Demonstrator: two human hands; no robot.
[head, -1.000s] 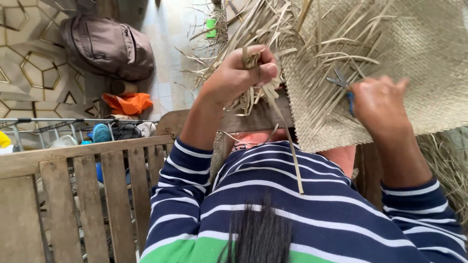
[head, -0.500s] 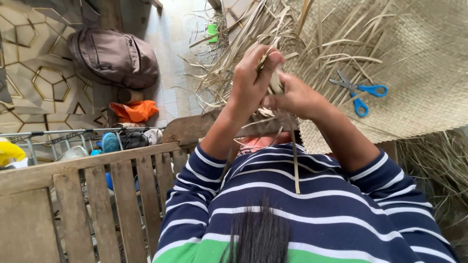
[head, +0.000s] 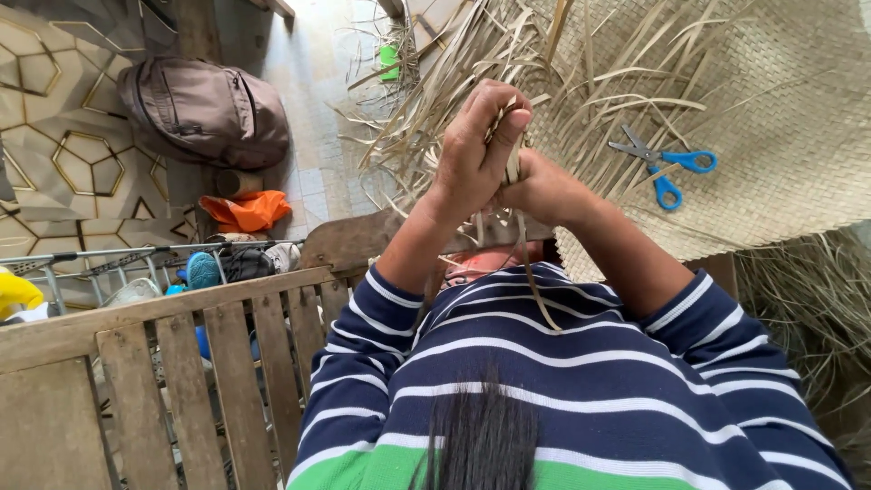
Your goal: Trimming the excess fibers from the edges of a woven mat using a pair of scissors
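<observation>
My left hand point(head: 476, 145) and my right hand point(head: 543, 189) meet in front of my chest, both closed on a small bundle of dried palm-leaf strips point(head: 511, 150). One strip point(head: 535, 281) hangs down over my striped shirt. Blue-handled scissors point(head: 667, 163) lie shut on the woven palm mat point(head: 780, 109), to the right of my hands and apart from them. Loose dried leaf strips point(head: 435, 100) spread out beyond my hands at the mat's unfinished edge.
A brown backpack point(head: 204, 113) lies on the tiled floor at the upper left, with an orange cloth point(head: 247, 210) below it. A wooden slatted bench back point(head: 181, 363) runs across the lower left. A rack with shoes point(head: 204, 269) stands behind it. Dry leaves pile at the right point(head: 817, 299).
My right hand left the scissors on the mat and came over to join my left hand on the leaf strips. Both hands now grip the bundle together.
</observation>
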